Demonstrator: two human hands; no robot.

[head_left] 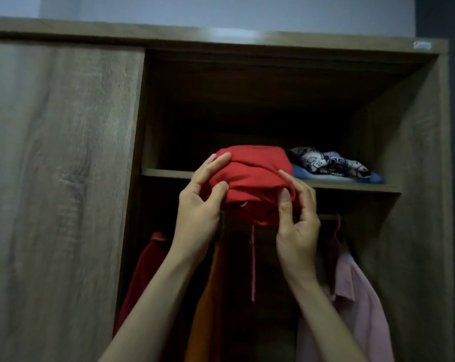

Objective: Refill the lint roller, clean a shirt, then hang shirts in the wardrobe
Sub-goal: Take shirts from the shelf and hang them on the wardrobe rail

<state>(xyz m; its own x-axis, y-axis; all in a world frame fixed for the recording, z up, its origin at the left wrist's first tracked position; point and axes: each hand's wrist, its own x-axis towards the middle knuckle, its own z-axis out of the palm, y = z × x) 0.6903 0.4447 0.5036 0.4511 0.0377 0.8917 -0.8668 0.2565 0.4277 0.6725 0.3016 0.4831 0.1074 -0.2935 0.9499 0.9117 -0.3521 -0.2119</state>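
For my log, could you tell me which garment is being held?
The folded red garment, gripped by left hand and right hand; the others lie on the shelf or hang below.

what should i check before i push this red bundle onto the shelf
1. Grip: ok, the left hand and right hand hold the red bundle from either side.
2. Shelf room: ok, the shelf is bare left of the bundle.
3. Gap to the patterned pile: cannot tell, the edges look close.
4. Bundle seated on the shelf: cannot tell, its front overhangs the edge.
5. Pink cord: not ok, it dangles loose below the bundle.
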